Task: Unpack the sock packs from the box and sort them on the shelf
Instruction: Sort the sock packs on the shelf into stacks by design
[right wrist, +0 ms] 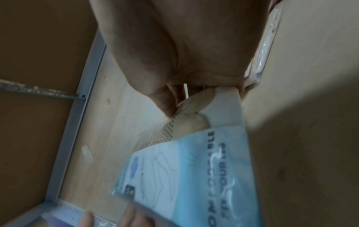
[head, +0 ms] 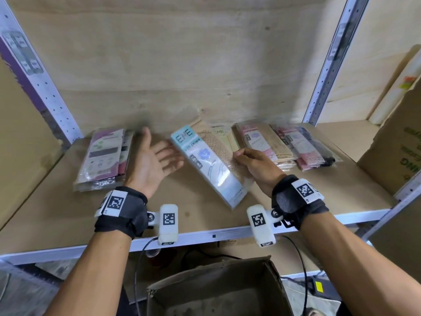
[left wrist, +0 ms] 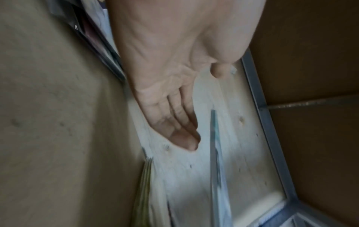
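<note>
pale plywood back wall [head: 182,65] | printed brown cardboard carton [head: 396,151] far right | black cables [head: 300,265] below

- Bare shelf board [head: 68,215] runs along the near edge, from the left upright to the right.
- The purple-label pack stack [head: 102,158] blocks the far left.
- The blue-label sock pack [head: 209,165], pinched by the right hand [head: 257,165], lies diagonally mid-shelf.
- The pink-label packs [head: 293,147] and a cardboard carton [head: 396,142] close off the right.

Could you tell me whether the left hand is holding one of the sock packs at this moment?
No, the left hand is spread open, palm up, holding nothing, while the right hand pinches the blue sock pack.
</note>
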A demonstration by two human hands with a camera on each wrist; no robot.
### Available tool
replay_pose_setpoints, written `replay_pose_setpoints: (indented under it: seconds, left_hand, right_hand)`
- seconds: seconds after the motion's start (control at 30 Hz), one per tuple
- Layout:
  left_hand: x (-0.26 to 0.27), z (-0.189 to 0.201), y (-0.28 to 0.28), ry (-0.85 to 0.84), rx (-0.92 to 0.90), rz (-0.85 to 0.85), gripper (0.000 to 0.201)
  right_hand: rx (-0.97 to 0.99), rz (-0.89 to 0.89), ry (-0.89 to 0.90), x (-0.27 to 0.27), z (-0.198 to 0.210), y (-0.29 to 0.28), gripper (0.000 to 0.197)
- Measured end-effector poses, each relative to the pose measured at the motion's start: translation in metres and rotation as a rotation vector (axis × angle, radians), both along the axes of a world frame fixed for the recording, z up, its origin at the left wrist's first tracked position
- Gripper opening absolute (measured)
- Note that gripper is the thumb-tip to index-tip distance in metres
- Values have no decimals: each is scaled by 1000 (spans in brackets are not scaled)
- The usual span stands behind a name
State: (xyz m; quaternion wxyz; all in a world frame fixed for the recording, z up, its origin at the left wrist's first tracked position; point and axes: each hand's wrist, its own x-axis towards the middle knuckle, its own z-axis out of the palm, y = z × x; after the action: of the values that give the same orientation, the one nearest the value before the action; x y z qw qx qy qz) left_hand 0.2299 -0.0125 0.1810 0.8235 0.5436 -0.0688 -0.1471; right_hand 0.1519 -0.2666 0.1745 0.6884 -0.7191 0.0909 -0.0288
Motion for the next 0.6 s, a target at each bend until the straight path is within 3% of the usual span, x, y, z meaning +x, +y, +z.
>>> replay_pose_setpoints:
  seconds: [0.17, 0.27, 0.43, 0.6]
  left_hand:
    - [-22, -13, -23, -112, 391, -289, 48]
    - [-30, -16, -33, -200, 488, -428, 41]
    - [-26, -17, -34, -190, 525, -318, 38]
    - [-15, -23, -27, -182, 527, -209, 30]
  right_hand:
    - [235, -63, 1, 5, 2, 9, 17]
    - [245, -97, 12, 6, 0, 13, 15]
    - [8, -66, 63, 2, -4, 9, 8]
    - [-38, 16, 78, 0, 2, 6, 40]
